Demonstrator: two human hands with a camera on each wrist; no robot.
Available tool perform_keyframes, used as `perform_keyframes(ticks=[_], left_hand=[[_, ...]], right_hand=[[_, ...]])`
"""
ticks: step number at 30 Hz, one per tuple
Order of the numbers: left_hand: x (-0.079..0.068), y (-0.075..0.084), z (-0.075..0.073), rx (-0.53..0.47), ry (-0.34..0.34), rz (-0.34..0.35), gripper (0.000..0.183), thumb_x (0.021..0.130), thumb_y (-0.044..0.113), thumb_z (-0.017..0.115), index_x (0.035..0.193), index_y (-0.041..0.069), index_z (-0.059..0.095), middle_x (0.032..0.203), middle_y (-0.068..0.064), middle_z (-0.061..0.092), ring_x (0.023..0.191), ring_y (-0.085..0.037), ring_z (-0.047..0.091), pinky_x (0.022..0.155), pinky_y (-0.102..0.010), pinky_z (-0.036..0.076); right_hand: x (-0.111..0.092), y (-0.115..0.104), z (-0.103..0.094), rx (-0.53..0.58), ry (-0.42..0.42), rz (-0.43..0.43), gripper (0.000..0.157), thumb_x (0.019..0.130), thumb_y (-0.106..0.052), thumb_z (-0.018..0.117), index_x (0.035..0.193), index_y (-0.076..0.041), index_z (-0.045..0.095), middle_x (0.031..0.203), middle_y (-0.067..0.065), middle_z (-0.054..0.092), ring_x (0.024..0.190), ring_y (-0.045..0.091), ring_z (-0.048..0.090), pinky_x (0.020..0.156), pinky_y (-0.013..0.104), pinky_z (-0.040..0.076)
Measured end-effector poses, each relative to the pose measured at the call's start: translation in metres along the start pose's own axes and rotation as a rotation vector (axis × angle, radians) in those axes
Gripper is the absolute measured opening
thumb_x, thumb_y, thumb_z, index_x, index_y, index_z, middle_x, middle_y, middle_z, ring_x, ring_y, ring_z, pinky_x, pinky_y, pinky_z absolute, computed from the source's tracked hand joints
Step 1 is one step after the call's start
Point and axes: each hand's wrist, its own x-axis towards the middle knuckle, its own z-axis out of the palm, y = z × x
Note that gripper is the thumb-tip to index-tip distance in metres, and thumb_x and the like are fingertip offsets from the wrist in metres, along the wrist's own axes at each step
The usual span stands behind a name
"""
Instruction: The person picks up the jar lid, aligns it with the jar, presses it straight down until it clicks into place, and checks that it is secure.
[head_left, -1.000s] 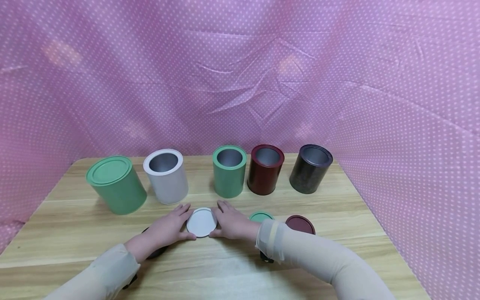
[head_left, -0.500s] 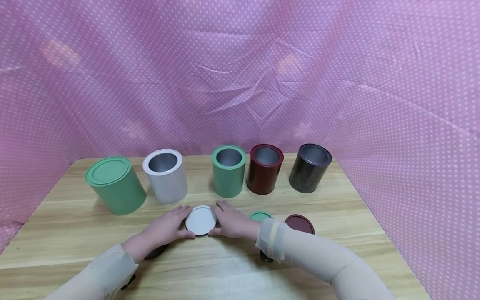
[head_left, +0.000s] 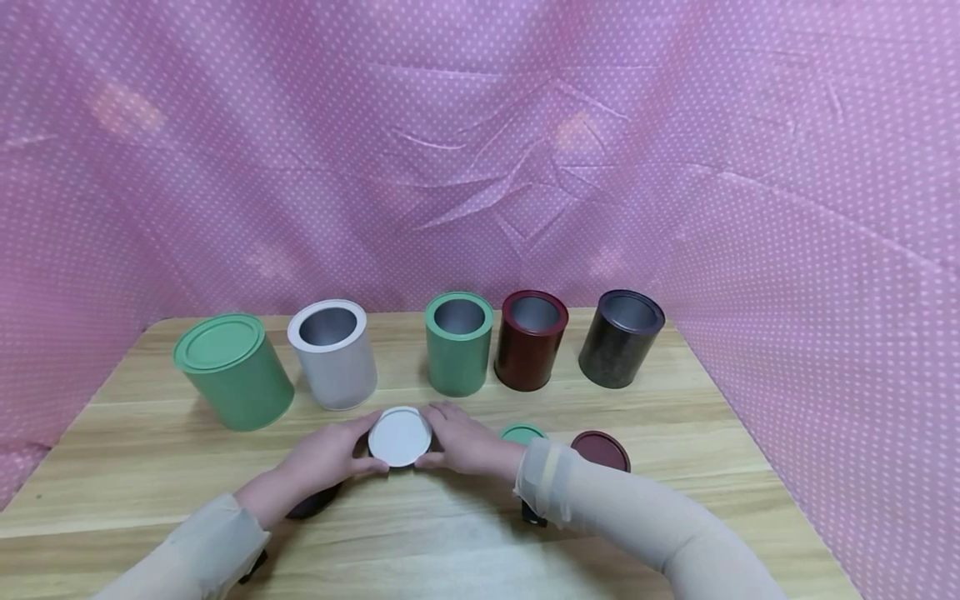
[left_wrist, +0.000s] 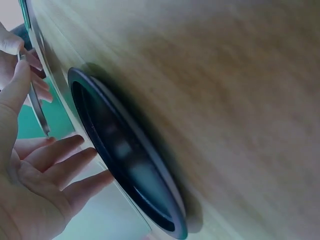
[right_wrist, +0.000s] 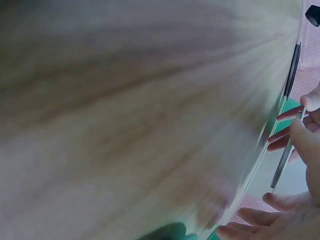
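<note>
Tabletop [head_left: 465,546], raised white lid [head_left: 400,436], fingers [head_left: 437,417] at rim.

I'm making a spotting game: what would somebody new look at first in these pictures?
Probably the pink dotted cloth behind and beside the wooden table. Next come the five cans along the table's far side, with the leftmost green can closed on top. Nearer, the white lid stands out, held between the left grip and right grip.

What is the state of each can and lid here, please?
Large green can: closed
White can: open
Small green can: open
Red can: open
Black can: open
White lid: held by left hand and right hand
Green lid: on table
Red lid: on table
Black lid: on table
</note>
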Motion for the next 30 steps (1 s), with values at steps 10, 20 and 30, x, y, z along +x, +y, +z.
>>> perform_keyframes(ticks=[10,20,30], left_hand=[[-0.008,0.001,-0.007,-0.068,0.140,0.022,0.081,0.077,0.038,0.079,0.141,-0.001,0.047,0.131,-0.023,0.059,0.112,-0.040,0.062,0.089,-0.054,0.052],[-0.010,0.002,-0.030,-0.131,0.156,-0.017,0.083,0.080,0.036,0.078,0.145,0.001,0.040,0.140,-0.024,0.050,0.119,-0.044,0.056,0.093,-0.059,0.048],[-0.010,-0.006,-0.047,-0.158,0.248,-0.006,0.082,0.078,0.034,0.080,0.144,0.005,0.042,0.132,-0.027,0.056,0.118,-0.045,0.056,0.089,-0.059,0.049]], right_hand=[[0.003,-0.002,-0.010,0.183,0.092,-0.074,0.076,0.085,-0.032,0.075,0.146,-0.010,0.037,0.146,0.011,0.044,0.138,0.024,0.039,0.117,0.038,0.032],[0.009,-0.007,-0.027,0.280,0.097,-0.078,0.080,0.086,-0.033,0.073,0.151,-0.011,0.032,0.155,0.011,0.033,0.145,0.025,0.030,0.117,0.042,0.030],[0.020,-0.020,-0.041,0.334,0.150,-0.104,0.079,0.086,-0.029,0.074,0.151,-0.013,0.033,0.155,0.008,0.035,0.145,0.024,0.029,0.118,0.044,0.029]])
